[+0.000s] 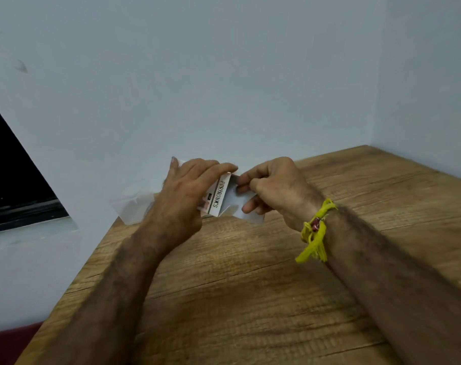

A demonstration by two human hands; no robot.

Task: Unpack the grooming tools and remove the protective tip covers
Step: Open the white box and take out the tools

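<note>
Both hands, left [183, 192] and right [273, 189], grip a small box [219, 194] (fingers curled).

The small box [219, 193] held in the left hand [187, 191] is showing white, with black lettering running along one side panel, a thin dark stripe beside the letters, and a blurred patch of pinkish red near its lower end. The flap [244, 196] that the right hand [274, 191] is pinching is showing pale grey-white. Clear plastic wrap [134, 209] beneath the left hand is looking milky and see-through. The wrist thread [315, 233] on the right wrist is showing bright yellow with a small red bead. The table [250, 285] is displaying warm brown wood grain with darker streaks. The wall [224, 75] is appearing pale bluish grey, and the window opening [13, 180] is showing black.
</note>
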